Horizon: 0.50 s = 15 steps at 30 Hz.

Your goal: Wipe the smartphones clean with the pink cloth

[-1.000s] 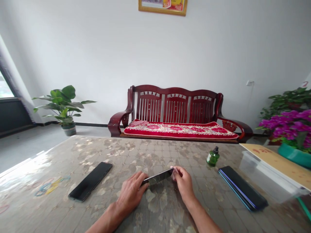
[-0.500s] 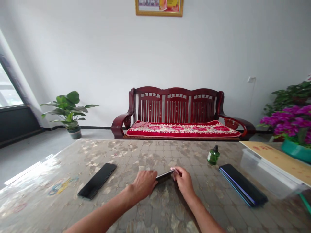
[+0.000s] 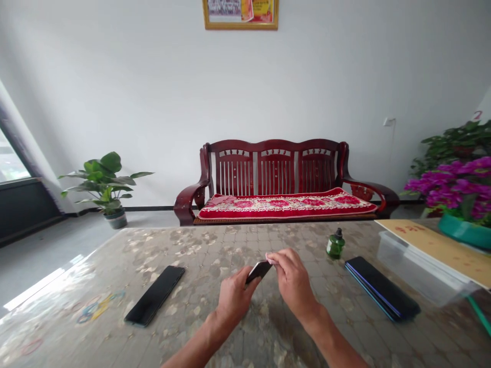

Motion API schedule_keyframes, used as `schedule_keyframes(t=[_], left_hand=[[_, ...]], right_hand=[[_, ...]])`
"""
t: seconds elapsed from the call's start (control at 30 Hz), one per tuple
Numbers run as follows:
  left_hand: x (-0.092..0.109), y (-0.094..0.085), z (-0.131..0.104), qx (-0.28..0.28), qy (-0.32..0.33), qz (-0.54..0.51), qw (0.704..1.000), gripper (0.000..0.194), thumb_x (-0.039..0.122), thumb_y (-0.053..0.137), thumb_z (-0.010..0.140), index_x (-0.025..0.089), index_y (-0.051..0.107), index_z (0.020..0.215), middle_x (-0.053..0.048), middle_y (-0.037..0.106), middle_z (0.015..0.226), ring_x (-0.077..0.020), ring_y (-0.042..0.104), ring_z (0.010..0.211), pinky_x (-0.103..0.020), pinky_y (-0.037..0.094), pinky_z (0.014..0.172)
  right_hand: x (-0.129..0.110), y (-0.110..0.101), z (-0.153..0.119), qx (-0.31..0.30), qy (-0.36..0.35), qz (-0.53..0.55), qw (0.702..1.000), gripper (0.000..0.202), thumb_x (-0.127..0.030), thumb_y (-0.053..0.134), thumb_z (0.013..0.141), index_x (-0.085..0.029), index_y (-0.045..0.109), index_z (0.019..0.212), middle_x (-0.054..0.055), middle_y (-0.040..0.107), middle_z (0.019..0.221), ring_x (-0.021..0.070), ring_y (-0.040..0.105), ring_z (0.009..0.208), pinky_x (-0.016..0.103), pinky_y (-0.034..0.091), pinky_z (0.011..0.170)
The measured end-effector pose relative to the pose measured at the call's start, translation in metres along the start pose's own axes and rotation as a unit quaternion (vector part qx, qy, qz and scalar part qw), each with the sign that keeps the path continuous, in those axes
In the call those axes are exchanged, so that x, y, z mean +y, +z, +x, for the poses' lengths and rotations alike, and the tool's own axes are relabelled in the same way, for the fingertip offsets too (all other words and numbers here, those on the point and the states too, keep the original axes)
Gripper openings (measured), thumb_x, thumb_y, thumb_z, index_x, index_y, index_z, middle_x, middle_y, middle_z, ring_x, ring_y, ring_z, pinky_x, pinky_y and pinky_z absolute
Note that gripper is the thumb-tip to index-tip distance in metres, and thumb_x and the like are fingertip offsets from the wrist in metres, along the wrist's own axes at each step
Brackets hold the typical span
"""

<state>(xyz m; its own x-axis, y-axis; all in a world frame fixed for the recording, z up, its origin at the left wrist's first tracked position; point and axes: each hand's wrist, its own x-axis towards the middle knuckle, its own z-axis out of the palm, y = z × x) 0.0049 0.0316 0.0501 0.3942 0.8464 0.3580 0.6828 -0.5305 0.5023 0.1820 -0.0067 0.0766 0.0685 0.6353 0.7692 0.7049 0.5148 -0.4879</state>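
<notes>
My left hand [image 3: 233,296] is closed around the lower end of a smartphone [image 3: 258,271], which is tilted up above the table with its dark face partly turned toward me. A small piece of pink cloth [image 3: 269,258] is pinched in the fingers of my right hand [image 3: 294,280], at the phone's upper right edge. Another phone [image 3: 155,295] lies face up to the left of my hands. On the right, a stack of phones [image 3: 381,289] rests on the table behind a green bottle [image 3: 336,245] with a black top.
Coloured rubber bands [image 3: 97,307] lie on the patterned table cover [image 3: 184,340] at left. A clear plastic box [image 3: 416,271] with a tan board [image 3: 433,245] over it stands at right, beside purple flowers [image 3: 460,186] in a teal pot. Beyond the table is a wooden bench [image 3: 276,171].
The phone has turned from nearly edge-on to show more of its dark face. My left hand has shifted its hold to the lower end; my right hand stays at the upper edge.
</notes>
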Motion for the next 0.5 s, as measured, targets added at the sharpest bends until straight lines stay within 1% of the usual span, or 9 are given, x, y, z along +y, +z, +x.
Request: schedule_keyframes(t=[0.1, 0.17, 0.23, 0.33, 0.4, 0.5], left_hand=[[-0.009, 0.011, -0.009, 0.055, 0.003, -0.090, 0.994, 0.017, 0.032, 0.054, 0.089, 0.020, 0.061, 0.080, 0.001, 0.064, 0.070, -0.0162, 0.061, 0.065, -0.022, 0.042, 0.061], [-0.012, 0.016, -0.014, 0.074, -0.005, -0.155, 0.985, 0.018, 0.034, 0.055, 0.087, 0.019, 0.062, 0.080, 0.000, 0.064, 0.069, -0.0167, 0.060, 0.065, -0.023, 0.045, 0.062], [-0.012, 0.019, -0.018, 0.084, -0.025, -0.221, 0.971, 0.019, 0.035, 0.056, 0.085, 0.018, 0.064, 0.085, 0.000, 0.067, 0.072, -0.0182, 0.062, 0.067, -0.024, 0.048, 0.063], [-0.009, 0.020, -0.023, 0.089, -0.052, -0.303, 0.947, 0.026, 0.038, 0.059, 0.084, 0.017, 0.066, 0.097, -0.001, 0.071, 0.082, -0.0209, 0.066, 0.075, -0.026, 0.053, 0.067], [-0.006, 0.020, -0.025, 0.087, -0.061, -0.332, 0.937, 0.028, 0.039, 0.060, 0.084, 0.017, 0.066, 0.101, -0.002, 0.072, 0.086, -0.0218, 0.066, 0.078, -0.027, 0.054, 0.069], [-0.004, 0.020, -0.025, 0.093, -0.069, -0.337, 0.935, 0.025, 0.037, 0.059, 0.084, 0.017, 0.067, 0.098, -0.001, 0.072, 0.083, -0.0210, 0.066, 0.075, -0.027, 0.053, 0.069]], right_hand=[[-0.003, -0.008, 0.002, -0.023, -0.005, -0.044, 0.999, 0.025, -0.016, 0.045, 0.096, -0.024, 0.069, 0.098, 0.005, 0.062, 0.088, 0.0194, 0.060, 0.086, 0.032, 0.051, 0.078], [-0.005, -0.012, 0.001, -0.028, 0.003, -0.045, 0.999, 0.025, -0.016, 0.046, 0.096, -0.025, 0.068, 0.097, 0.005, 0.062, 0.088, 0.0193, 0.060, 0.086, 0.032, 0.051, 0.078], [-0.009, -0.015, -0.001, -0.033, 0.014, -0.024, 0.999, 0.022, -0.017, 0.047, 0.096, -0.024, 0.068, 0.098, 0.005, 0.063, 0.090, 0.0184, 0.061, 0.087, 0.031, 0.052, 0.078], [-0.019, -0.019, -0.002, -0.043, 0.021, -0.004, 0.999, 0.019, -0.018, 0.048, 0.097, -0.024, 0.066, 0.099, 0.005, 0.064, 0.094, 0.0178, 0.061, 0.090, 0.030, 0.051, 0.080], [-0.026, -0.021, -0.001, -0.055, 0.006, -0.016, 0.998, 0.018, -0.017, 0.048, 0.097, -0.024, 0.065, 0.100, 0.004, 0.063, 0.093, 0.0180, 0.060, 0.091, 0.031, 0.051, 0.081], [-0.035, -0.023, 0.002, -0.062, -0.031, -0.040, 0.997, 0.017, -0.016, 0.048, 0.097, -0.023, 0.063, 0.102, 0.004, 0.063, 0.091, 0.0184, 0.060, 0.089, 0.032, 0.050, 0.080]])
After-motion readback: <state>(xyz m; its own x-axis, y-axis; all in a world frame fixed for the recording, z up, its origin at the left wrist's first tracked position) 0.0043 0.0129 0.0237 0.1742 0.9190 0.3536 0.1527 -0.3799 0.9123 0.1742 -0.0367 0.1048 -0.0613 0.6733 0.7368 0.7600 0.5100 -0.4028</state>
